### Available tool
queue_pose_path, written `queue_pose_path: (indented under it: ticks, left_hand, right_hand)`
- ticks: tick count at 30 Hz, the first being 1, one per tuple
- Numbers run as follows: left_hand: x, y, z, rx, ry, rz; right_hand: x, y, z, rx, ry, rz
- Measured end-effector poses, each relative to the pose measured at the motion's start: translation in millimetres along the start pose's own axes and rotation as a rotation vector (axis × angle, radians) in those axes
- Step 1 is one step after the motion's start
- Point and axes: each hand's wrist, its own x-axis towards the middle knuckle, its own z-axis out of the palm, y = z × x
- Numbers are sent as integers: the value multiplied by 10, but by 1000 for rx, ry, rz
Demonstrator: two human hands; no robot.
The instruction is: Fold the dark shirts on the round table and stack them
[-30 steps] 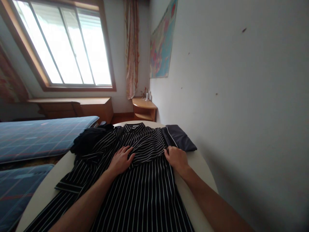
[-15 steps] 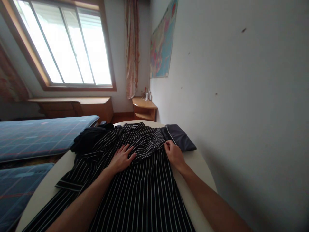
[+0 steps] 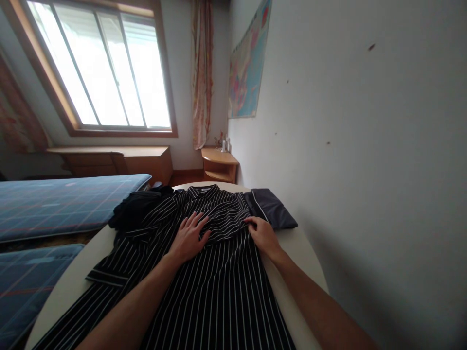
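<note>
A long black shirt with white stripes [image 3: 222, 277] lies spread over the round table, its collar toward the far edge. One sleeve is folded across the chest, and the other side spreads out to the left. My left hand [image 3: 189, 236] rests flat on the shirt's middle, fingers spread. At the shirt's right edge, by the folded sleeve, my right hand [image 3: 263, 235] has its fingertips bent together on the cloth. How much fabric is between them is partly hidden.
A folded dark grey cloth item [image 3: 275, 209] lies at the table's far right, close to the wall. Dark bunched clothing [image 3: 134, 209] sits at the far left. Blue plaid mattresses [image 3: 65, 204] flank the cream table [image 3: 310, 262]. A wooden corner shelf [image 3: 219, 156] stands beyond.
My left hand has shifted slightly to the right and away from me across the shirt. My right fingertips have moved slightly left at the sleeve's edge. The camera view has shifted a little.
</note>
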Motion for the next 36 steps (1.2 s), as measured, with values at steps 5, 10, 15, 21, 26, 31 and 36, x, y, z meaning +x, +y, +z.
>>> queue_pose_path:
  ticks: [5, 10, 15, 21, 26, 31, 36]
  left_hand:
    - [-32, 59, -9, -60, -95, 57]
    - [-104, 35, 64, -81, -107, 64]
    - [-40, 29, 47, -143, -48, 61]
    - [527, -80, 16, -116, 14, 5]
    - [1096, -270, 172, -70, -93, 71]
    - [1465, -344, 355, -66, -195, 83]
    - [1645, -396, 449, -51, -260, -21]
  right_hand:
    - [9, 84, 53, 32, 11, 11]
    - [1, 48, 50, -63, -39, 59]
    - [-1, -45, -3, -172, -110, 141]
    - [-18, -113, -29, -234, -143, 110]
    - [-38, -87, -35, -221, -158, 104]
    - [-62, -55, -66, -174, -156, 103]
    - [-72, -44, -71, -133, -145, 97]
